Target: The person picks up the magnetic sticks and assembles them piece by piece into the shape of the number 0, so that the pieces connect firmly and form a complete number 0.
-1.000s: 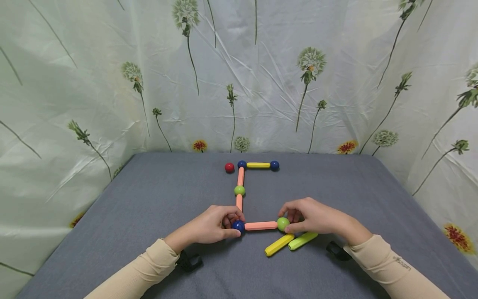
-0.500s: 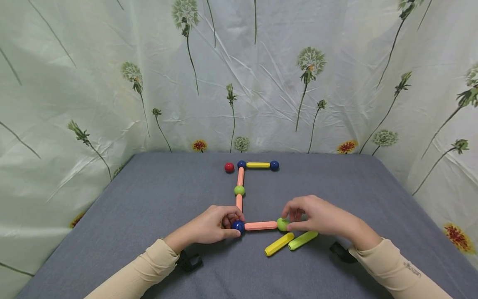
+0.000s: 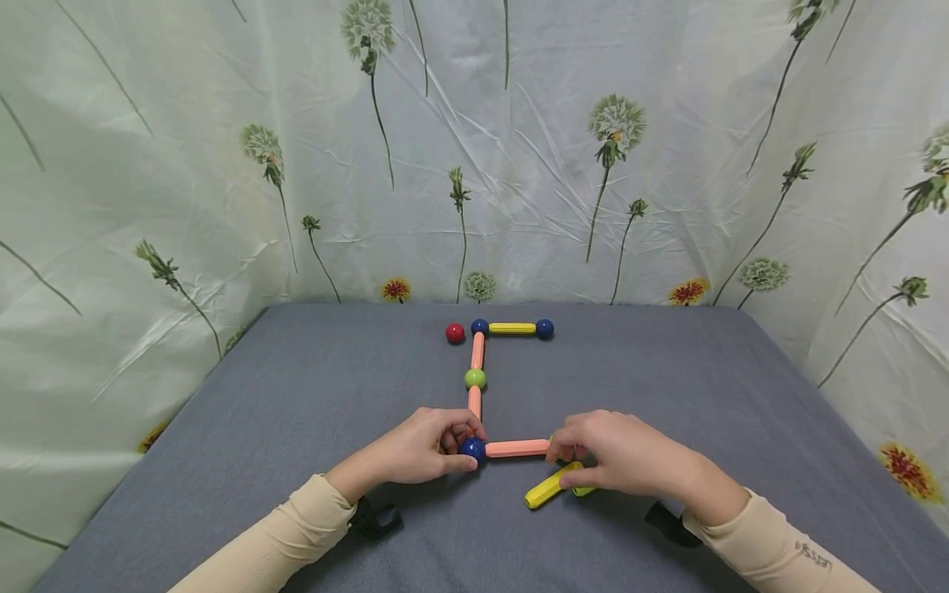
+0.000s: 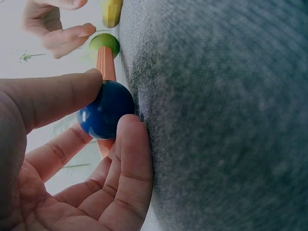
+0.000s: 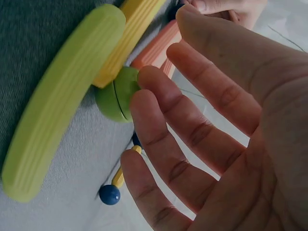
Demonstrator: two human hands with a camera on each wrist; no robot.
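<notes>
My left hand [image 3: 433, 446] grips a dark blue ball [image 4: 107, 109] between thumb and fingers. This ball joins two salmon rods; one rod [image 3: 516, 448] runs right to a green ball [image 5: 117, 95], the other [image 3: 474, 401] runs away from me. My right hand [image 3: 623, 453] hovers over that green ball, mostly covering it in the head view. Its fingers are loosely bent and hold nothing. Beneath it lie a loose yellow rod [image 3: 544, 489] and a light green rod [image 5: 62, 103], the latter largely hidden in the head view.
Farther back, the chain continues through a second green ball [image 3: 475, 379], a salmon rod [image 3: 478, 351], a blue ball [image 3: 479, 327], a yellow rod [image 3: 511, 328] and another blue ball [image 3: 544, 329]. A loose red ball [image 3: 455, 333] lies left of it. A floral curtain [image 3: 549, 148] hangs behind the grey table [image 3: 334, 362].
My right hand first drew slightly back from the green ball, then came down toward me, over the yellow and light green rods. The left hand has stayed on the blue ball.
</notes>
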